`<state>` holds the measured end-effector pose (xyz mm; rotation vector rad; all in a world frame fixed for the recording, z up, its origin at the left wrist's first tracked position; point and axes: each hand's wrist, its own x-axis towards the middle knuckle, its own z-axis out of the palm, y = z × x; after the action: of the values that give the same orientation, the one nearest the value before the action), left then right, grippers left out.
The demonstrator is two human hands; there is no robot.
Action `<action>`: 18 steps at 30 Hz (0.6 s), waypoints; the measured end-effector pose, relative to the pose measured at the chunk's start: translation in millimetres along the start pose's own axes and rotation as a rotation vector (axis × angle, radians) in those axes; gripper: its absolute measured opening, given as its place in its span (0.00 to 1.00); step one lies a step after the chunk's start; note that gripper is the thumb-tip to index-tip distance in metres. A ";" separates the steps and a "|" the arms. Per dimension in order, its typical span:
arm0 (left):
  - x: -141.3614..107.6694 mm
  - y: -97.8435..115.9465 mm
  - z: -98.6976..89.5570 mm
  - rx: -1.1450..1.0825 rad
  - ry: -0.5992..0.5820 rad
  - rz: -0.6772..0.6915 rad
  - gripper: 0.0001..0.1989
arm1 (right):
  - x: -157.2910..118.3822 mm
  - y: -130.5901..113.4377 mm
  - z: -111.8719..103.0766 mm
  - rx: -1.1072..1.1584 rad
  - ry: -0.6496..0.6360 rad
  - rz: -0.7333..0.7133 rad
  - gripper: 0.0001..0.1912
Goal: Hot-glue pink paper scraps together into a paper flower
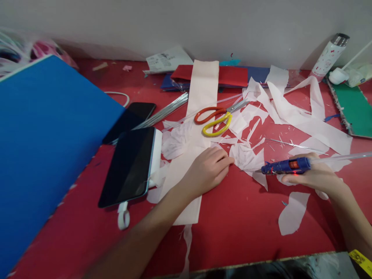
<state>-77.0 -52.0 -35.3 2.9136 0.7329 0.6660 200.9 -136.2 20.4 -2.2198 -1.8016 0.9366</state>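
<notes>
Two hands over red desk (pixel 232 236); left hand (pixel 209 170) with fingers bent at gathered pale piece (pixel 244 155), pinched or not, cannot tell; right hand (pixel 316 174) closed around blue glue gun (pixel 286 166), nozzle towards same piece; near far edge, printed sheet (pixel 168 59) and bottle (pixel 329 58), small writing unreadable.

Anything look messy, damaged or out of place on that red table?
Pale scraps litter the red table around the scissors, looking untidy, and the green board at far right looks worn: its left edge is ragged. I see no spill.
</notes>
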 end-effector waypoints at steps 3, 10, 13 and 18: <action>0.2 0.1 -0.2 0.005 -0.004 -0.002 0.10 | 1.8 -0.4 2.8 -0.033 0.039 -0.041 0.17; 0.8 0.6 -0.5 -0.004 -0.007 -0.007 0.11 | 3.8 -3.1 6.0 0.063 -0.015 -0.112 0.17; 0.4 -0.2 0.2 -0.004 -0.007 -0.005 0.11 | 3.9 -2.4 6.1 0.100 0.004 -0.128 0.18; -1.0 -1.1 1.7 -0.003 -0.008 -0.001 0.10 | 3.4 -1.3 5.5 0.115 -0.006 -0.137 0.19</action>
<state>-77.5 -51.4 -37.5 2.9112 0.7315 0.6548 197.1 -134.2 15.3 -2.0010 -1.8264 0.9931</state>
